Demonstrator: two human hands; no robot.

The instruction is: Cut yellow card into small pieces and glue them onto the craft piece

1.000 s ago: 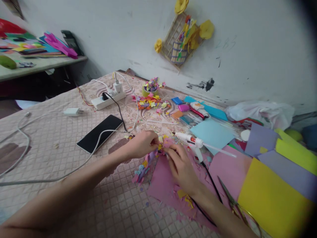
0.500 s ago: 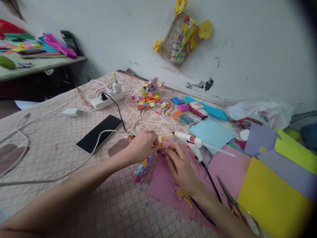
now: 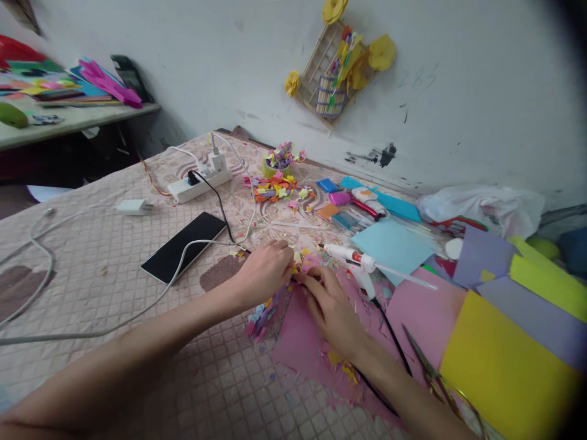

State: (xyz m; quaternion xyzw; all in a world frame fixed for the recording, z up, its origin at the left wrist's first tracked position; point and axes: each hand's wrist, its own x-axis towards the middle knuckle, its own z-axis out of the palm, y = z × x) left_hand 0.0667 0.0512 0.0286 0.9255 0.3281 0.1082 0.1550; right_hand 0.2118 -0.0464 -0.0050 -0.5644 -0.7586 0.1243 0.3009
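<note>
My left hand [image 3: 268, 272] is closed with its fingertips pinched over the upper end of a strand of small coloured flowers [image 3: 263, 319]. The strand, in purple, pink, blue and yellow, slopes down below that hand toward the tablecloth. Right beside it, my right hand [image 3: 334, 315] has thumb and forefinger pinched together, meeting the left fingertips. Whatever small piece lies between the right fingers is hidden. A pink sheet [image 3: 293, 342] with cut scraps lies under the right hand. Just beyond that hand rests a white glue gun [image 3: 353, 260] with a clear glue stick in its back.
Scissors [image 3: 433, 373] lie at the right by a yellow sheet [image 3: 504, 366]. A phone [image 3: 183, 247], a power strip [image 3: 199, 184] and trailing white cables lie to the left. More flower strands [image 3: 275, 189] are at the back, beside a small green container [image 3: 276, 168].
The fingertips have shifted very slightly where the two hands meet, the right fingers flattening a little. Everything else stays in place.
</note>
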